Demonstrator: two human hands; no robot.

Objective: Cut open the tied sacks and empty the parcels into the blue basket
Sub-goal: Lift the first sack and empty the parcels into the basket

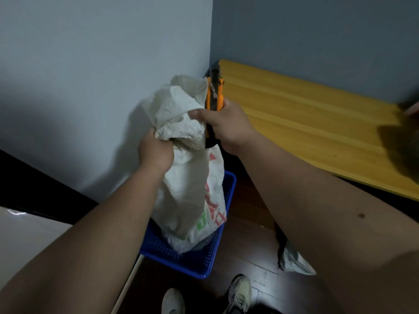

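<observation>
Head view looks steeply down, close, seemingly wide-angle.

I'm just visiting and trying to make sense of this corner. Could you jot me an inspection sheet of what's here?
Surface: dark wooden floor; a yellow wooden board on the right.
Job's things: white woven sack with red and green print, its lower end in the blue basket; orange utility knife.
Clutter: grey parcel bag on the floor.
Hands: left hand grips the bunched sack top; right hand grips the knife and pinches sack fabric.
Cables: nothing seen.
Surroundings: pale walls meeting in a corner; two shoes below.
</observation>
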